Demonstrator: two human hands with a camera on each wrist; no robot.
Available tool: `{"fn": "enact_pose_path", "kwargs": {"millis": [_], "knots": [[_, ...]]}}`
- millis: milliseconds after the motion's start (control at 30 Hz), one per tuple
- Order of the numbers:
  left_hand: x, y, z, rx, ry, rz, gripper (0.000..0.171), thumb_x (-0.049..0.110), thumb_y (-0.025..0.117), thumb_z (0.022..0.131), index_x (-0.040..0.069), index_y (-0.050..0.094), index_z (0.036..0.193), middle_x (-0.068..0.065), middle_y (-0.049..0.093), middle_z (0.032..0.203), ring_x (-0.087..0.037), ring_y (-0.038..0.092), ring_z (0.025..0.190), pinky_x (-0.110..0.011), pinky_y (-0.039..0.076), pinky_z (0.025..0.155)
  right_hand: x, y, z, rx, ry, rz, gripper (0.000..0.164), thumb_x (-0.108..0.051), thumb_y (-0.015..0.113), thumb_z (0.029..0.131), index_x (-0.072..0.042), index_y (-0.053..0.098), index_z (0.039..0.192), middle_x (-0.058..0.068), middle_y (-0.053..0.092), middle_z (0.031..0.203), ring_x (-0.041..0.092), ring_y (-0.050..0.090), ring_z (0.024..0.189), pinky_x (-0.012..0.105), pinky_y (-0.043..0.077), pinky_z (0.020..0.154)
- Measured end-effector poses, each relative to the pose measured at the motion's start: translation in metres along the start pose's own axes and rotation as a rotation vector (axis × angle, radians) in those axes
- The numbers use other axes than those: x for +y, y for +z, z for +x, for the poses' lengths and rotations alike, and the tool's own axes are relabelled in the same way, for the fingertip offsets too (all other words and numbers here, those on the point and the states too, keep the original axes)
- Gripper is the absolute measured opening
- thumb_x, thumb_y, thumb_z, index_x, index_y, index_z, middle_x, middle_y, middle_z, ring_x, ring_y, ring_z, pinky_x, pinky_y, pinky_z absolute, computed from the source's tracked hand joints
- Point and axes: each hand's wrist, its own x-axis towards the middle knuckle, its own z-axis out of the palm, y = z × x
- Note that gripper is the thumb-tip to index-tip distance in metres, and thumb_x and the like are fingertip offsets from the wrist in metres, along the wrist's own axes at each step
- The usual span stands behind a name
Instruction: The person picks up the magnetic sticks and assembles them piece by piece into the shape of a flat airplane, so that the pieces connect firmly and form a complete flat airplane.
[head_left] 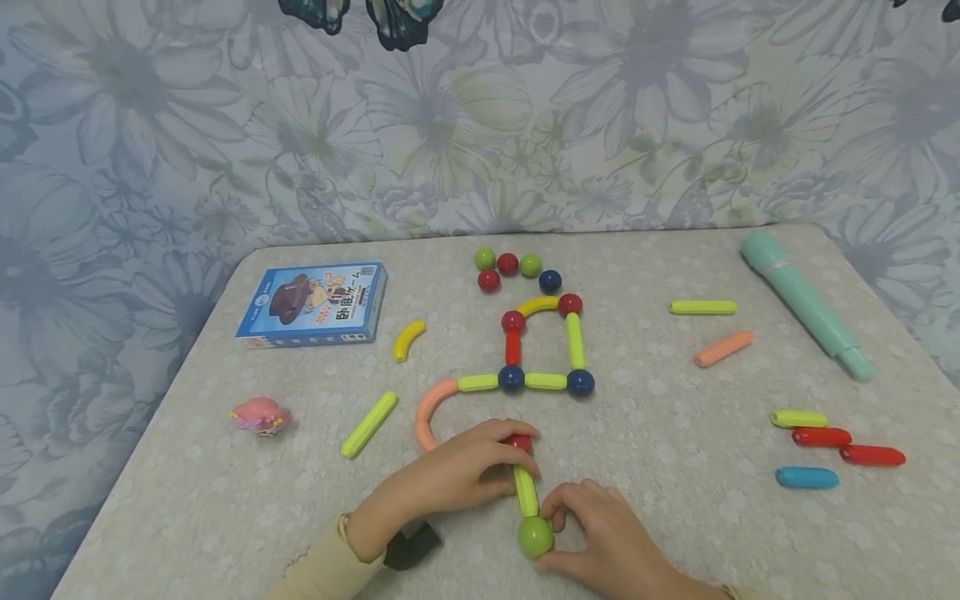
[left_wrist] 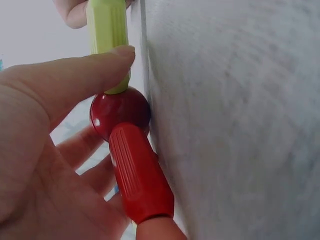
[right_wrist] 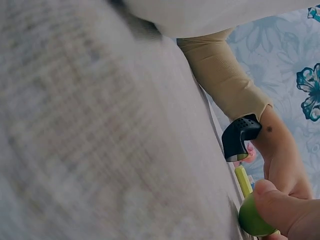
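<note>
My left hand (head_left: 467,467) grips the joint between a red ball (left_wrist: 120,111) and a yellow-green rod (head_left: 527,493), its thumb lying across the rod. A red rod (left_wrist: 140,172) joins the ball's other side, leading to a curved orange rod (head_left: 426,417); the left hand hides that red rod in the head view. My right hand (head_left: 611,537) pinches a green ball (head_left: 536,537) at the near end of the yellow-green rod. Farther back, the curved rod meets a four-sided frame of rods and balls, with two dark blue balls (head_left: 512,378) along its near side.
Several loose balls (head_left: 507,265) lie behind the frame. At left are a blue box (head_left: 315,304), a pink toy (head_left: 260,415), a yellow curved rod (head_left: 408,340) and a yellow-green rod (head_left: 369,425). Loose rods (head_left: 821,437) and a mint-green tube (head_left: 810,304) lie at right.
</note>
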Motion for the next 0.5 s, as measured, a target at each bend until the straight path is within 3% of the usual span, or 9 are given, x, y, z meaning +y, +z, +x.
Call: {"fn": "enact_pose_path", "kwargs": {"millis": [100,167,233,367,433,500], "knots": [[0.001,-0.006,-0.004,0.014,-0.021,-0.032,0.035,0.017,0.068,0.087,0.022,0.063,0.121,0.000,0.041,0.140,-0.012,0.034,0.128,-0.033,0.031,0.101,0.001,-0.002,0.000,-0.018,-0.009,0.007,0.041,-0.045,0.078,0.070,-0.027,0.055,0.099,-0.022,0.046,0.083,0.000,0.042,0.073,0.024,0.036,0.063],[0.002,-0.014,-0.010,0.070,-0.082,-0.039,0.039,0.017,0.069,0.086,0.020,0.061,0.124,-0.001,0.043,0.138,-0.013,0.037,0.127,-0.034,0.035,0.098,0.001,-0.006,0.001,-0.063,0.029,0.048,0.041,-0.046,0.076,0.073,-0.027,0.055,0.101,-0.021,0.047,0.084,0.001,0.043,0.074,0.023,0.038,0.064],[0.001,-0.027,-0.018,0.206,-0.196,-0.020,0.038,0.013,0.070,0.085,0.016,0.062,0.121,-0.003,0.052,0.128,-0.015,0.047,0.117,-0.036,0.042,0.091,0.002,-0.011,0.003,-0.074,0.044,0.087,0.039,-0.046,0.073,0.076,-0.024,0.055,0.103,-0.018,0.050,0.085,0.003,0.046,0.074,0.023,0.040,0.065],[-0.007,-0.049,-0.034,0.459,-0.487,0.092,0.025,0.006,0.069,0.084,0.008,0.065,0.109,-0.004,0.062,0.098,-0.017,0.060,0.084,-0.034,0.050,0.070,0.004,-0.026,0.017,-0.033,0.038,0.095,0.029,-0.033,0.072,0.082,-0.020,0.059,0.105,-0.013,0.055,0.090,0.007,0.050,0.078,0.023,0.045,0.067],[-0.014,-0.054,-0.037,0.481,-0.604,0.144,0.022,0.009,0.068,0.085,0.004,0.065,0.106,-0.005,0.063,0.090,-0.018,0.060,0.078,-0.034,0.050,0.066,0.001,-0.032,0.030,0.014,-0.015,0.029,0.027,-0.023,0.074,0.082,-0.017,0.061,0.105,-0.012,0.058,0.094,0.007,0.052,0.082,0.025,0.047,0.070],[-0.021,-0.055,-0.036,0.436,-0.686,0.167,0.025,0.014,0.068,0.086,0.003,0.064,0.109,-0.006,0.062,0.086,-0.018,0.059,0.074,-0.034,0.049,0.063,-0.006,-0.035,0.045,0.020,-0.052,-0.054,0.027,-0.019,0.075,0.081,-0.017,0.064,0.106,-0.012,0.058,0.098,0.007,0.053,0.089,0.028,0.046,0.076]]}}
